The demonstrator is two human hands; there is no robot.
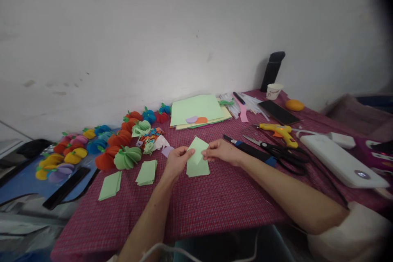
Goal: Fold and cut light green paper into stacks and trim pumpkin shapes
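Note:
Between my two hands is a light green paper piece [198,148], pinched at its left edge by my left hand [178,160] and at its right edge by my right hand [221,151]. Just below it, a stack of green paper pieces [198,170] lies on the checked tablecloth. Two more small stacks sit to the left: a nearer green stack [146,172] and a farther-left green stack [109,186]. A green paper pumpkin [127,157] stands behind them. A purple paper scrap [167,151] lies beside my left hand.
Large green sheets [196,108] lie against the wall. On the right are a box cutter [251,151], scissors [284,155], a yellow glue gun [281,132], a black phone [278,112], a white power bank [342,161] and a paper cup [274,91]. Colourful paper pumpkins [75,155] crowd the left.

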